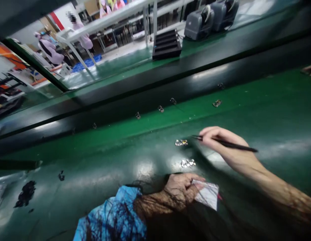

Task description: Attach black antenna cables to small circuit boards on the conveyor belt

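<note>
Black tweezers [233, 144] are gripped in my right hand [220, 140], their tips pointing left. Just left of the tips, apart from them, a small circuit board [182, 143] with a yellow patch lies on the green surface. A second small circuit board [188, 163] lies nearer to me. My left hand [182, 187] is closed on a small white card-like sheet [207, 194], which has a bit of red at its right edge. Strands of hair partly cover this hand and its blue sleeve [112, 214].
Along the brighter green belt [125, 124] lie several more small boards [217, 103]. Black scraps [25, 194] sit at the left. Part of another hand [309, 69] shows at the right edge. Beyond are a black ridged tray [167, 45], grey machines [199, 23] and people in pink.
</note>
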Available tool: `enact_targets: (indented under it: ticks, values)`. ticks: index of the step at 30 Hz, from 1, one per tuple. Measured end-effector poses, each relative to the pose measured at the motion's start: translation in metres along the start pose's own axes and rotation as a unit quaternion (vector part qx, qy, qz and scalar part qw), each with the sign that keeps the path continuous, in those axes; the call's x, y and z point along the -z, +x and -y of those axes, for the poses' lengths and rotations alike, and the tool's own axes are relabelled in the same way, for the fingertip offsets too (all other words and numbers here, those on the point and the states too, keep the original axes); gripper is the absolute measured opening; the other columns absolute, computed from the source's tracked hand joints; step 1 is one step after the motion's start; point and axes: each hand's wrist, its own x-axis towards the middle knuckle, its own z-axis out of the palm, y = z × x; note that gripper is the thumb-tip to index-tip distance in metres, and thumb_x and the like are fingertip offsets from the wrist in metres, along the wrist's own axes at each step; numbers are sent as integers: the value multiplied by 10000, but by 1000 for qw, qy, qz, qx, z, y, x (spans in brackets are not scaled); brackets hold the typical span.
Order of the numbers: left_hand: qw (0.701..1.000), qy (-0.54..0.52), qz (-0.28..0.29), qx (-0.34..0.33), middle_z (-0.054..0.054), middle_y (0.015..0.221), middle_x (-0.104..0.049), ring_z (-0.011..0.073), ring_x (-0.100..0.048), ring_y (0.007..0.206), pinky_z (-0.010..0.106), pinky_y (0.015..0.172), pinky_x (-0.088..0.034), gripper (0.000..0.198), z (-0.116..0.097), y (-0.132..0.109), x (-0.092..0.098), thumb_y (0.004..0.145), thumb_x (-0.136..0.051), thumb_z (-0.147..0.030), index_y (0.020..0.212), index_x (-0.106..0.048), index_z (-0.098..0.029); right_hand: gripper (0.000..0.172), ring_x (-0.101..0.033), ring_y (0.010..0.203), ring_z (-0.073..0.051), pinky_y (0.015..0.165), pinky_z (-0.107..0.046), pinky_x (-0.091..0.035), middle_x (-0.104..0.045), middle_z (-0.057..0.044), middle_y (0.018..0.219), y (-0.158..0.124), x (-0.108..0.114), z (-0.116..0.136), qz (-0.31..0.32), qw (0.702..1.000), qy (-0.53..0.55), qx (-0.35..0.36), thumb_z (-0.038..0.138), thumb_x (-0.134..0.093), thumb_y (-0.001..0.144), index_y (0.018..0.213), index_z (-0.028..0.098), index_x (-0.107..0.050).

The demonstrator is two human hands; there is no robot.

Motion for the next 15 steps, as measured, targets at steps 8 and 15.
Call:
enact_targets:
  ticks: [8,15]
  values:
    - [997,-58,-42,-6,77,810,-927,233,-847,671,266,648,-692,249,-21,-16,9,998,-885,-415,1098,-998,-217,227,-900,692,-242,681,-280,-775,-917,-19,861,-108,36,-11,75,988,52,127,124,-926,897,881,341,-862]
    - [997,-28,-43,-60,84,932,-964,243,-916,755,253,709,-728,184,-26,-20,17,1033,-873,-337,1079,-999,-211,248,-895,620,-252,643,-258,-761,-922,-30,791,-97,28,13,74,984,60,153,310,-866,1059,812,328,-849]
